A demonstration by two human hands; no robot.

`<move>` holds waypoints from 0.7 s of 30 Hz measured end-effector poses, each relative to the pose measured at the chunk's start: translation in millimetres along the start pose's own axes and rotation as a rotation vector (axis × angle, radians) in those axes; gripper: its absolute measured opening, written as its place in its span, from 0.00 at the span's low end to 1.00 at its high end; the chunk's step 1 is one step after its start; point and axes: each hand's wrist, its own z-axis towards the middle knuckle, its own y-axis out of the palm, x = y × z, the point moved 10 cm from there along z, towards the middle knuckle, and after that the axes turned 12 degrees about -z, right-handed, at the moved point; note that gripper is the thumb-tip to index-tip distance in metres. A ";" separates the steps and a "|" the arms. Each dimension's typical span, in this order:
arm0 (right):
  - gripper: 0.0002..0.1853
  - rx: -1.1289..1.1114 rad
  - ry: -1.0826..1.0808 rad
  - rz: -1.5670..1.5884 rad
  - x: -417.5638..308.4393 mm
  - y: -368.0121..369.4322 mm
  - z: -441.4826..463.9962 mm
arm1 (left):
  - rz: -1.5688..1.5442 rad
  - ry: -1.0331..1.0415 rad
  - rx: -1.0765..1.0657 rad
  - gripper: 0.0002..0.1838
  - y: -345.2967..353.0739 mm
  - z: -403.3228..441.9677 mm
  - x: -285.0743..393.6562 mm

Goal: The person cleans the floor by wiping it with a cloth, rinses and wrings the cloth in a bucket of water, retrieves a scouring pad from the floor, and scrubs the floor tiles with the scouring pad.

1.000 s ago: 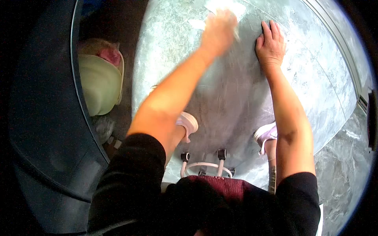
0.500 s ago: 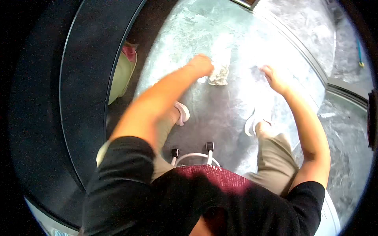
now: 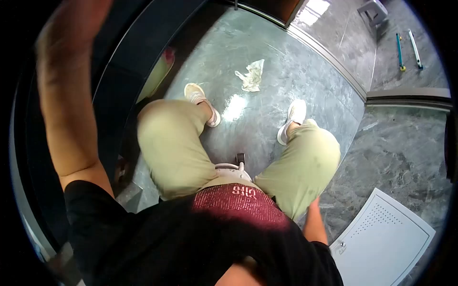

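My left hand [image 3: 81, 16] is raised at the upper left, smeared by motion and cut off by the top edge, so its fingers cannot be made out. It is nearest to a dark panel. On the right, my right hand [image 3: 314, 206] is down beside my right thigh, mostly hidden behind the trouser leg, and its fingers do not show. A crumpled whitish cloth [image 3: 253, 76] lies on the grey floor [image 3: 281, 62] beyond my shoes, apart from both hands.
A white stool or seat [image 3: 231, 172] is under me. A white perforated panel [image 3: 384, 243] lies at the lower right. Past the metal floor track [image 3: 410, 99] are two thin rods [image 3: 400, 51] and a grey stool [image 3: 373, 12]. Dark panels curve along the left.
The cloth, under my left hand earlier, now lies free. My left hand has swung up to the left, my right hand has dropped beside my thigh, and the view has shifted.
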 end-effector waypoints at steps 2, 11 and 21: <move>0.18 -0.090 -0.047 -0.018 -15.8 33.2 -23.7 | 0.083 0.117 -0.083 0.08 -6.4 -6.4 64.3; 0.17 -0.048 -0.233 -0.017 -104.8 -16.3 -27.4 | 0.466 0.362 -0.408 0.07 -12.5 -71.7 192.8; 0.17 -0.044 -0.311 0.012 -147.6 -19.3 -42.5 | 0.574 0.390 -0.461 0.07 -31.3 -108.4 234.9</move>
